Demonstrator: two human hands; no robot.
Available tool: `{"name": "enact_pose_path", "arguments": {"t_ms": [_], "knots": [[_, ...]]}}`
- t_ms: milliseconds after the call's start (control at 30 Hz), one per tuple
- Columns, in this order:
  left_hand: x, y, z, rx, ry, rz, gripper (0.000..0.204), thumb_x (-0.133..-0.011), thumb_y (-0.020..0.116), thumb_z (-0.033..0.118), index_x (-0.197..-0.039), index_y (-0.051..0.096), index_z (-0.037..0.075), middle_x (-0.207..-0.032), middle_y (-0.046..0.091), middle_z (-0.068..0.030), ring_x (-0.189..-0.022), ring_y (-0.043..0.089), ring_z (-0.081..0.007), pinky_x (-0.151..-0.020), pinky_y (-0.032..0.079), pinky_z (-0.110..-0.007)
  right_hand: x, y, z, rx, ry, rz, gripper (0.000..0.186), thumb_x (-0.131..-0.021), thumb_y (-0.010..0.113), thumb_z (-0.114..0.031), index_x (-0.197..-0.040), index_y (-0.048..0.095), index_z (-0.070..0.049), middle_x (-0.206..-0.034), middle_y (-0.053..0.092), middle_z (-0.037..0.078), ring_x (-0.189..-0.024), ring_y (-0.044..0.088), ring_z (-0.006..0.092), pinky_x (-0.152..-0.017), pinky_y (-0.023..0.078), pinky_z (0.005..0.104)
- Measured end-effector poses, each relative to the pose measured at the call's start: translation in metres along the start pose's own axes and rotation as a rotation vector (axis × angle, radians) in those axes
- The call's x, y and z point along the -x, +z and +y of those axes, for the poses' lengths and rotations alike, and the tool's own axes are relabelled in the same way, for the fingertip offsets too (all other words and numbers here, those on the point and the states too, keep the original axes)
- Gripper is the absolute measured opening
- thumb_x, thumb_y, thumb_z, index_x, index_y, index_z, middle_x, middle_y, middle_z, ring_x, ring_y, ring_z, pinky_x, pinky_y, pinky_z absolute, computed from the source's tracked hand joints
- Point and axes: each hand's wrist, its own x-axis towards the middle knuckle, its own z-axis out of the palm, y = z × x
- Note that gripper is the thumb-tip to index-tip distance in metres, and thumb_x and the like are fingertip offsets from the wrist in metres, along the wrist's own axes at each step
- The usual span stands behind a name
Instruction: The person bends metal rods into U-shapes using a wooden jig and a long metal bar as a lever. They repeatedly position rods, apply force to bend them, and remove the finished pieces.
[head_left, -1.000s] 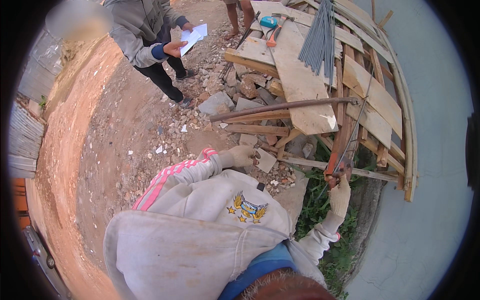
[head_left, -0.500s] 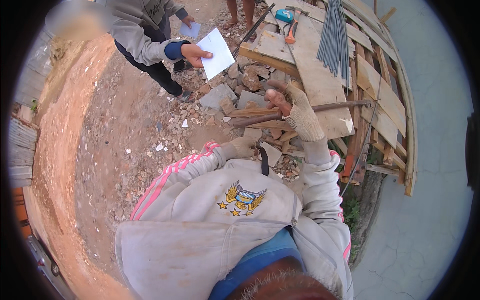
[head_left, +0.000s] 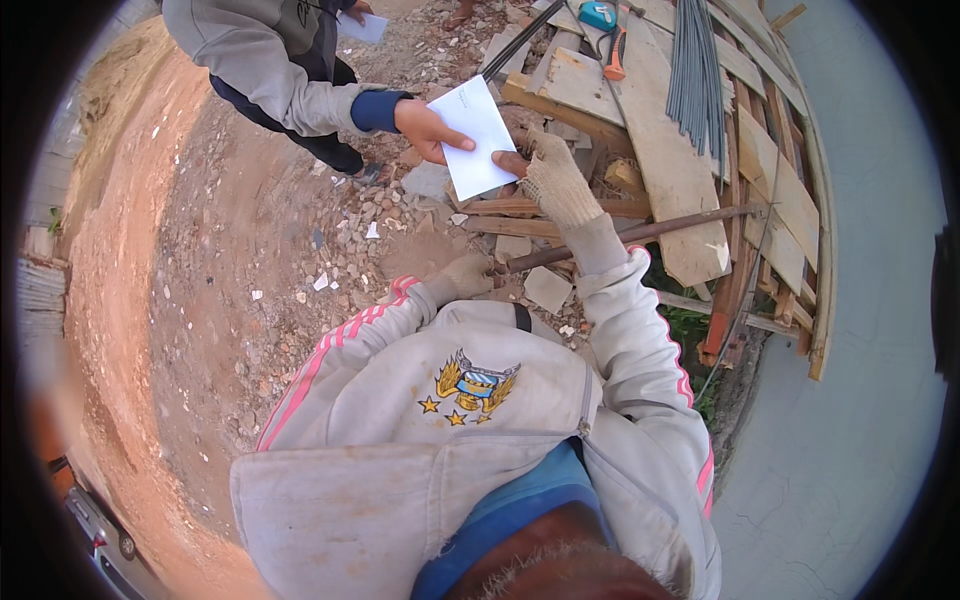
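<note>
My right hand (head_left: pixel 545 175), in a cut-off-fingered cream glove, has its thumb on a white paper (head_left: pixel 462 130). A co-worker's hand (head_left: pixel 425 128) holds the same paper from the left. My left hand (head_left: pixel 467 276), also gloved, is closed at the lower end of a long rusty metal bar (head_left: pixel 640 229), which slopes up to the right over the boards. An orange-red tool (head_left: pixel 716 330) lies at the right beside a thin steel rod.
A plank pile (head_left: pixel 680 235) holds grey rods (head_left: pixel 698 85), a hammer (head_left: pixel 614 60) and a teal tape measure (head_left: pixel 597 14). Rubble (head_left: pixel 420 185) covers the ground. A grey wall (head_left: pixel 870 280) runs along the right; a co-worker (head_left: pixel 280 80) stands front left.
My right hand has left the orange-red tool and risen to the paper. The co-worker has extended the paper toward me. The bar's near end has shifted down to my left hand.
</note>
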Motion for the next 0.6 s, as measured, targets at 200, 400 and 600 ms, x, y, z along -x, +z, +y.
{"name": "enact_pose_path", "arguments": {"t_ms": [200,400,600], "knots": [[-0.033,0.01,-0.034,0.023,0.215,0.024,0.041,-0.094,0.068,0.038,-0.118,0.072,0.005,-0.104,0.073,-0.024,-0.102,0.07,-0.0373,-0.089,0.053,-0.045,0.032,-0.018,-0.016,-0.028,-0.008,0.087,0.043,-0.096,0.073,-0.023,-0.123,0.066,0.009,-0.095,0.07,0.009,-0.077,0.066,0.0108,-0.064,0.056,0.0262],[-0.029,0.001,0.017,0.329,0.475,-0.06,0.053,-0.096,0.067,0.041,-0.136,0.064,0.006,-0.114,0.074,-0.0151,-0.104,0.071,-0.0314,-0.091,0.055,-0.041,0.141,-0.055,-0.029,-0.251,0.109,0.368,0.05,-0.094,0.077,-0.035,-0.124,0.065,0.004,-0.1,0.071,0.007,-0.083,0.068,0.0118,-0.067,0.057,0.0274],[-0.035,0.003,0.06,0.704,0.28,-0.488,0.07,-0.107,0.048,0.056,-0.149,0.05,0.0,-0.126,0.068,-0.0146,-0.112,0.067,-0.0227,-0.097,0.055,-0.037,0.278,-0.047,0.027,-0.345,0.29,0.73,0.052,-0.093,0.075,-0.026,-0.134,0.06,0.003,-0.112,0.07,0.01,-0.089,0.069,0.0138,-0.075,0.06,0.0283]]}}
